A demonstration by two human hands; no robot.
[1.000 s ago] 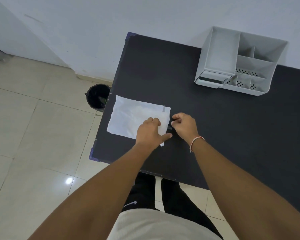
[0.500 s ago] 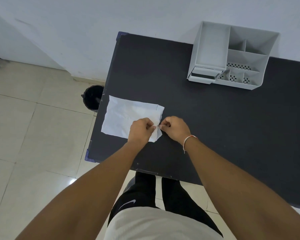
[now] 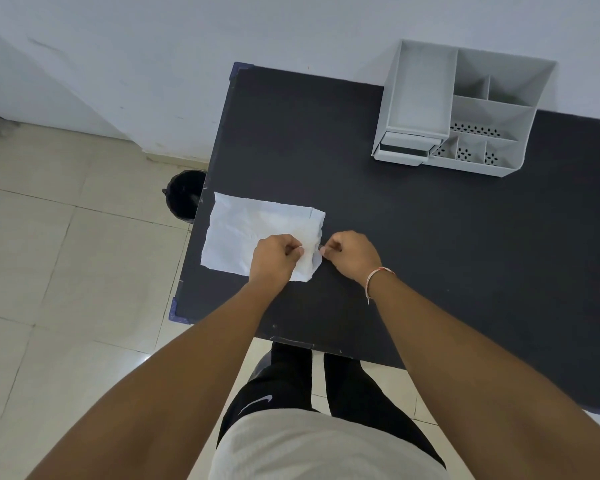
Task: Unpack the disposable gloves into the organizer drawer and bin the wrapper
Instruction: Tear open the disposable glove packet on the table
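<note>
A flat white glove packet (image 3: 250,230) lies near the left edge of the black table (image 3: 413,244). My left hand (image 3: 274,258) rests on its near right part and pinches the wrapper. My right hand (image 3: 352,254) pinches the packet's right edge, which is lifted and crumpled between the two hands. The gloves themselves are hidden inside. The grey organizer (image 3: 465,109) stands at the table's far side against the wall, its small drawer (image 3: 404,150) pulled out a little at the front left. A black bin (image 3: 184,195) sits on the floor just left of the table.
A white wall runs behind the table. Beige floor tiles (image 3: 66,271) spread to the left. The table's near edge is above my legs (image 3: 309,382).
My hands have closed together on the packet's right edge, which has risen and crumpled; earlier it lay flat under my left hand.
</note>
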